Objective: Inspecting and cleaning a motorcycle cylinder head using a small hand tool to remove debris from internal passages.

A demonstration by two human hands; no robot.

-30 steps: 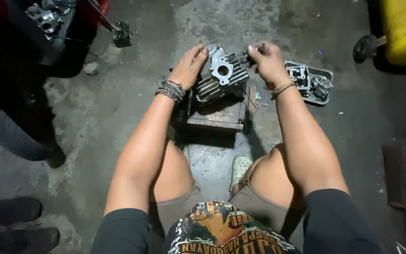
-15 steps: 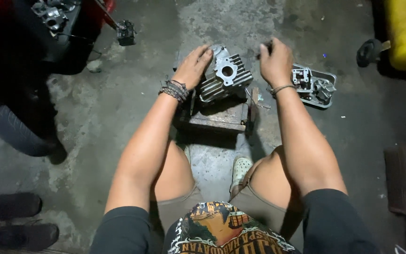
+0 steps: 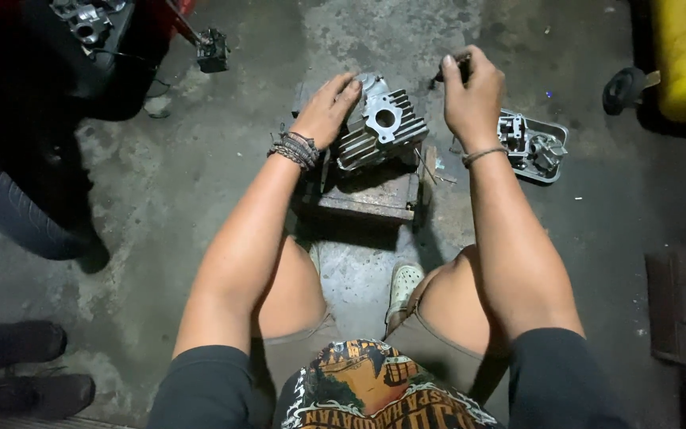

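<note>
Cylinder head (image 3: 381,127) propped on wooden block (image 3: 363,193), left hand (image 3: 329,107) flat, fingers open, steadying it; right hand (image 3: 472,95) fisted around dark tool (image 3: 448,71) beside it.

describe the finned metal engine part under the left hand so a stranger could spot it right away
Start at the wooden block on the concrete floor, just ahead of the person's knees. On top of it lies the finned metal engine part, with the left hand resting on its left side. Unlike the small parts in the metal tray to its right, it has rows of cooling fins and one round hole in its flat face.
</note>
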